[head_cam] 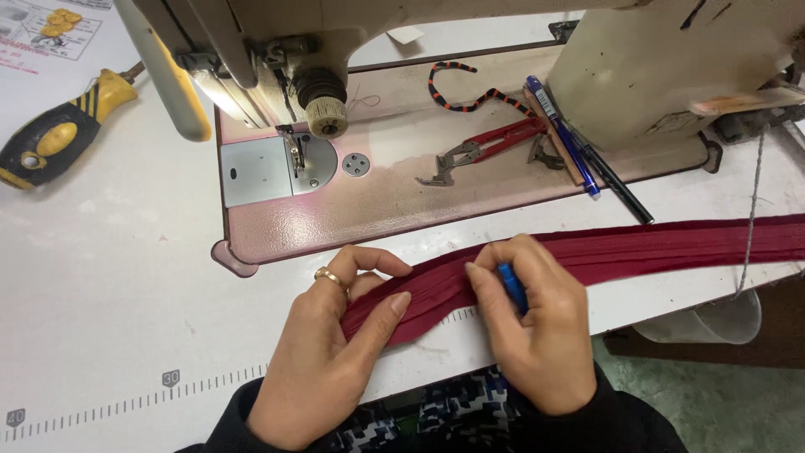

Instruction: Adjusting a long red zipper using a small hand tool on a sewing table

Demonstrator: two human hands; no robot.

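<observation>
Our left hand (323,356) pinches the near end of the dark red fabric strip (587,252) at the table's (126,277) front edge. Our right hand (537,323) is closed around a blue pen (511,287) and presses on the strip. The strip lies clear of the sewing machine's needle plate (256,168), so we judge nothing stitched yet. The rest of the strip trails right, off the table edge. Open table lies left; snips (486,149) and pens (579,151) crowd the machine bed.

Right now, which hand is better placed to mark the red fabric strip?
Probably the right hand: it holds a blue pen directly over the red fabric strip. The left hand pinches the strip's end and holds no tool.
</observation>
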